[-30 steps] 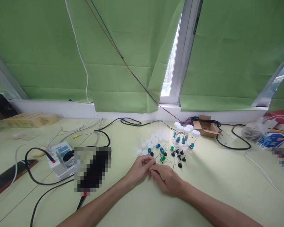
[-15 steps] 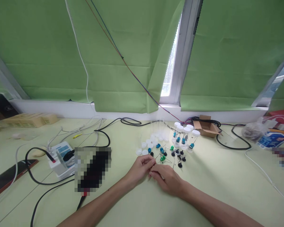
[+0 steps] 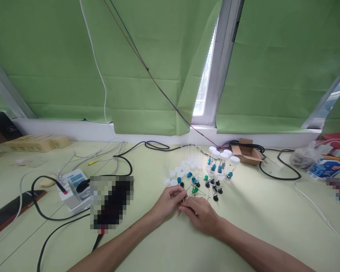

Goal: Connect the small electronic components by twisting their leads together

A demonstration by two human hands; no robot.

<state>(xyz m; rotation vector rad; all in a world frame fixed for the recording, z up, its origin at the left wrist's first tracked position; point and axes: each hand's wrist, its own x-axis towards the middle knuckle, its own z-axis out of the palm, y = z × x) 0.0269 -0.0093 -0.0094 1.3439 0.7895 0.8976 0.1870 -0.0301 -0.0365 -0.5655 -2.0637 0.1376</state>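
My left hand [image 3: 171, 199] and my right hand [image 3: 198, 212] meet over the table, fingertips pinched close together. Whatever lies between the fingers is too small and hidden to name. Just beyond them are scattered small parts: blue pieces [image 3: 189, 175], green pieces [image 3: 195, 190], black knob-like pieces [image 3: 215, 198] and thin metal rods. White round caps [image 3: 173, 183] lie to the left of these. Behind on the right, several clear tubes with white lids [image 3: 234, 160] stand upright with blue parts inside. More clear tubes [image 3: 191, 153] stand further back.
At the back right sits an open cardboard box [image 3: 248, 153] beside coiled black cable. A white power strip [image 3: 73, 192] with plugs and cables is on the left. A plastic bag [image 3: 303, 155] and a blue-white packet [image 3: 325, 167] lie far right.
Both hands stay almost in place, with only a slight shift of the fingers. The parts on the table look unmoved.
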